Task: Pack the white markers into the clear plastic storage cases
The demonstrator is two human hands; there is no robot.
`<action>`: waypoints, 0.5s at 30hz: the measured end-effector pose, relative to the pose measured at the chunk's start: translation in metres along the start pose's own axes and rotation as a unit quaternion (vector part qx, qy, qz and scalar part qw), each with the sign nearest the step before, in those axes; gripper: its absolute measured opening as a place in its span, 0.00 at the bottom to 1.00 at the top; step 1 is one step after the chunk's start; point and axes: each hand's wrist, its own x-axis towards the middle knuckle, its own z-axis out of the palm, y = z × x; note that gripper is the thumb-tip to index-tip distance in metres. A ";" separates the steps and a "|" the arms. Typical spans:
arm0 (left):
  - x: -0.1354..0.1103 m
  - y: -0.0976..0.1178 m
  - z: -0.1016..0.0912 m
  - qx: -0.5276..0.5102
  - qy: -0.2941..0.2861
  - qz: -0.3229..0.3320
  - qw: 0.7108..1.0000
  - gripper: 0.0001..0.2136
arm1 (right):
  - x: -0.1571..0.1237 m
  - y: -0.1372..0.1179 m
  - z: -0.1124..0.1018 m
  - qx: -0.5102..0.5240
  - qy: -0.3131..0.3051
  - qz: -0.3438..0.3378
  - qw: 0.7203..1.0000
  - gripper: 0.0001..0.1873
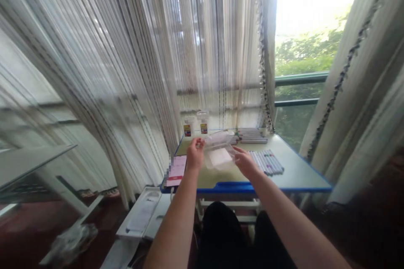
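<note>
A clear plastic case (219, 158), with its lid tilted up at the far side, is held over the desk between my two hands. My left hand (196, 152) has its fingers bent and pinched at the case's left edge, near the lid. On the opposite side, my right hand (245, 161) grips the case's right edge, thumb and fingers closed on it. Something white and flat shows through the case's bottom. Close to my right hand lies a row of markers (268, 162), side by side. Behind the case is another group of markers (252, 135).
Two small clear boxes with coloured labels (203, 127) stand at the desk's back left. A phone (176, 170) lies at the left edge of the blue-rimmed desk (303, 178). Lower left is an open white box (142, 212). Curtains (217, 50) hang behind.
</note>
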 end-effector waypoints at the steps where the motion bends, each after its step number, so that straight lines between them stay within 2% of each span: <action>1: 0.000 0.005 0.003 -0.026 0.021 -0.005 0.999 0.06 | -0.009 -0.004 -0.007 0.044 0.002 0.021 0.999 0.26; 3: -0.001 0.011 0.011 -0.105 0.045 -0.041 0.993 0.10 | -0.028 -0.011 -0.022 0.148 -0.002 0.071 0.986 0.28; 6: -0.005 0.013 0.025 -0.198 0.051 -0.119 0.972 0.15 | -0.054 -0.020 -0.044 0.284 -0.007 0.117 0.952 0.29; 10: -0.018 0.008 0.045 -0.236 0.047 -0.239 0.941 0.13 | -0.077 -0.023 -0.071 0.302 -0.005 0.125 0.945 0.30; 13: -0.031 0.000 0.057 -0.248 0.010 -0.322 0.913 0.08 | -0.083 -0.018 -0.085 0.312 0.030 0.143 0.939 0.30; 15: -0.038 -0.004 0.061 -0.245 -0.018 -0.348 0.905 0.07 | -0.082 -0.014 -0.090 0.303 0.060 0.158 0.938 0.29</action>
